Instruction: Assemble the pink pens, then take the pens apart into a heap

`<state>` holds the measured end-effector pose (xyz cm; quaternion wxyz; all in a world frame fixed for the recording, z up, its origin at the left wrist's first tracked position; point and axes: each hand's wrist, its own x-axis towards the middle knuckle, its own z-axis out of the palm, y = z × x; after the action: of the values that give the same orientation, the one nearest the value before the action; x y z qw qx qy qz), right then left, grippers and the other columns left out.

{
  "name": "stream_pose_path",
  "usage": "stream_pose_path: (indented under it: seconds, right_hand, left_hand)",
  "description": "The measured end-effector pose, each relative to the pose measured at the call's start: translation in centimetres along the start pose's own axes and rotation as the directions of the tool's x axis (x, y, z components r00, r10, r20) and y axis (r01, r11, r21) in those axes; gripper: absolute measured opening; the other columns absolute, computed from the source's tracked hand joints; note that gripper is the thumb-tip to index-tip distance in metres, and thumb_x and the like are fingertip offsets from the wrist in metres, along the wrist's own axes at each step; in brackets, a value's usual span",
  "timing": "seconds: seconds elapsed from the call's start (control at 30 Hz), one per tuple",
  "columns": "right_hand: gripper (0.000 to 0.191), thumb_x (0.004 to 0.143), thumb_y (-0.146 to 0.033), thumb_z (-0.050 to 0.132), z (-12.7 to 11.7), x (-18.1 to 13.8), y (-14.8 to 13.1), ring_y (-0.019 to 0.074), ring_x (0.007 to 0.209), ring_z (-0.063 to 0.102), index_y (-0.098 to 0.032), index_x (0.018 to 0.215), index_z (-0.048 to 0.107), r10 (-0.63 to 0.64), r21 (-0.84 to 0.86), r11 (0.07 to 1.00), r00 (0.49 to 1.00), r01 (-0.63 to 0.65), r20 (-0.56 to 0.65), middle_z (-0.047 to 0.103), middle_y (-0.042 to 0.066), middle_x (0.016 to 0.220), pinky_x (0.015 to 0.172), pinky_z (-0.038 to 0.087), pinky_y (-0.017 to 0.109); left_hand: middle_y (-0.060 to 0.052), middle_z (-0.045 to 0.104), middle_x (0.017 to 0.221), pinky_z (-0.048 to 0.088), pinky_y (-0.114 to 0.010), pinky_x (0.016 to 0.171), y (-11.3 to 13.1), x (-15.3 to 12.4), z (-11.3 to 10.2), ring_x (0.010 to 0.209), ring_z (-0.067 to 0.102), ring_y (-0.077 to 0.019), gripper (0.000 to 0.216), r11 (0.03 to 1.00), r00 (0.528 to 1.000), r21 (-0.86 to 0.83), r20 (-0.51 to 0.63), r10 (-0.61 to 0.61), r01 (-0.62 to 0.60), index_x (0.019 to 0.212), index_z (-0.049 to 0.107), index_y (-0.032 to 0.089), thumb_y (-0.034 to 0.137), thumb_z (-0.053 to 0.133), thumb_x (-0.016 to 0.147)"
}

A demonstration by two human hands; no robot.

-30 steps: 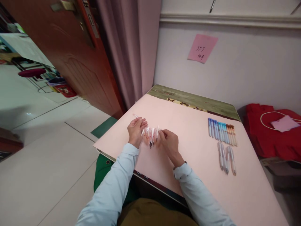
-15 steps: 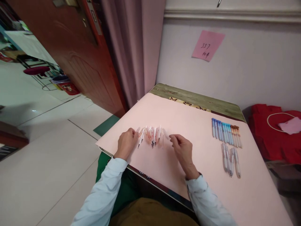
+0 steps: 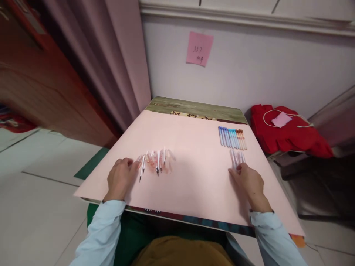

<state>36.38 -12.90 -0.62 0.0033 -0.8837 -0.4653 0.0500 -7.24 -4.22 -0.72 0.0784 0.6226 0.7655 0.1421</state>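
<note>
With twelve o'clock at the table's far edge, we see a red object [image 3: 12, 123] on the floor out past ten, too blurred for us to tell whether it holds anything. The pale pink sheet [image 3: 194, 136] on the table bears three clusters. At nine o'clock lies a loose pile: we count at least five white refills [image 3: 158, 159], dark tips mostly toward six, among clear, pinkish pieces [image 3: 150, 159] too tangled to number. At two, about a dozen pens [image 3: 232, 138] lie side by side in three colour groups, blue, light blue and brown. At three, just nearer us, are the clear pens [image 3: 234, 157], at least three, partly covered by our right hand [image 3: 249, 183]. Its thumb and fingers are drawn together over their near ends; we cannot tell whether they grip. Our left hand [image 3: 120, 179], at eight, has curled fingers at the pile's outer end, their hold unclear to us. Beyond the table's edge, past two, one pink slip [image 3: 281, 120] lies on red cloth [image 3: 294, 138].
</note>
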Motion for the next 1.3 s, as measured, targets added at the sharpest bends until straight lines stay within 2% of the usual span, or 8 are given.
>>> stream_pose_path:
  seconds: [0.47,0.57,0.63,0.67,0.73,0.83,1.1,1.3]
  right_hand:
    - [0.027,0.079,-0.031,0.058,-2.0,2.6,-0.7,0.0359,0.09,0.07,-0.012,0.089,0.075,-0.028,-0.093,0.995,0.999,0.031,0.028,0.073,0.022,0.09,0.067,0.049,0.039]
    - [0.028,0.08,-0.04,0.057,-2.6,0.7,-2.7,0.0365,0.085,0.07,-0.016,0.079,0.072,-0.075,0.08,0.994,0.996,0.078,-0.038,0.072,0.019,0.08,0.068,0.048,0.042]
    - [0.025,0.079,-0.041,0.057,-2.7,-1.1,-5.4,0.0296,0.077,0.07,-0.019,0.075,0.068,-0.22,0.4,0.893,0.975,0.205,-0.009,0.072,0.014,0.075,0.067,0.049,0.038]
    - [0.026,0.081,-0.043,0.057,-2.5,-2.1,-7.1,0.0247,0.071,0.069,-0.019,0.079,0.066,-0.337,0.625,0.745,0.94,0.233,0.051,0.072,0.011,0.074,0.065,0.049,0.034]
    - [0.031,0.083,-0.05,0.056,-2.0,-3.9,-10.7,0.0194,0.063,0.067,-0.019,0.085,0.06,-0.568,0.916,0.398,0.798,0.052,0.201,0.072,0.008,0.075,0.06,0.049,0.031]
    - [0.035,0.081,-0.053,0.063,-0.9,-6.0,-15.1,0.0133,0.056,0.06,-0.019,0.083,0.058,-0.754,0.965,0.181,0.604,-0.188,0.259,0.066,0.002,0.07,0.056,0.046,0.026]
    - [0.031,0.083,-0.044,0.071,1.1,-6.3,-19.2,0.0053,0.051,0.04,-0.017,0.094,0.06,-0.909,0.611,0.068,0.203,-0.788,0.363,0.046,-0.006,0.064,0.05,0.034,0.018]
    - [0.027,0.086,-0.041,0.07,1.8,-6.3,-19.4,0.0038,0.046,0.016,-0.016,0.091,0.059,-0.943,0.522,0.1,0.086,-0.847,0.32,0.028,-0.01,0.059,0.043,0.017,0.017]
  left_hand:
    - [-0.014,0.072,0.1,0.045,-0.038,0.078,0.6,-1.0,-1.8,0.089,0.065,-0.0311,0.034,0.996,1.0,-0.091,-0.012,0.0,-0.001,0.091,0.07,0.019,0.05,0.058,0.082]
    - [-0.01,0.072,0.092,0.045,-0.036,0.079,2.6,-2.2,-2.8,0.083,0.064,-0.0269,0.031,0.927,0.997,-0.369,-0.061,0.046,-0.065,0.086,0.07,0.019,0.049,0.064,0.078]
    - [-0.008,0.073,0.087,0.047,-0.034,0.078,5.0,-3.2,-2.7,0.081,0.065,-0.0235,0.032,0.689,0.997,-0.724,0.033,0.076,-0.029,0.086,0.07,0.018,0.049,0.066,0.079]
    - [-0.009,0.073,0.09,0.047,-0.034,0.079,6.3,-3.7,-2.3,0.083,0.066,-0.0229,0.034,0.527,0.984,-0.849,0.126,0.13,0.039,0.09,0.07,0.017,0.05,0.068,0.079]
    - [-0.012,0.074,0.102,0.047,-0.033,0.084,8.7,-4.5,-1.1,0.096,0.067,-0.0232,0.039,0.254,0.93,-0.942,0.281,0.239,0.219,0.103,0.07,0.017,0.049,0.07,0.08]
    - [-0.013,0.073,0.106,0.048,-0.033,0.087,10.5,-5.0,0.8,0.102,0.066,-0.0231,0.039,-0.029,0.887,-0.923,0.36,0.289,0.384,0.107,0.069,0.015,0.044,0.073,0.08]
    - [-0.01,0.074,0.099,0.053,-0.028,0.079,8.7,-3.9,0.5,0.087,0.069,-0.0172,0.029,-0.247,0.911,-0.882,0.355,0.209,0.401,0.101,0.069,0.015,0.034,0.076,0.081]
    - [-0.012,0.075,0.094,0.055,-0.028,0.075,8.5,-3.6,0.4,0.088,0.071,-0.0206,0.031,-0.224,0.877,-0.866,0.378,0.295,0.448,0.1,0.07,0.013,0.036,0.077,0.08]
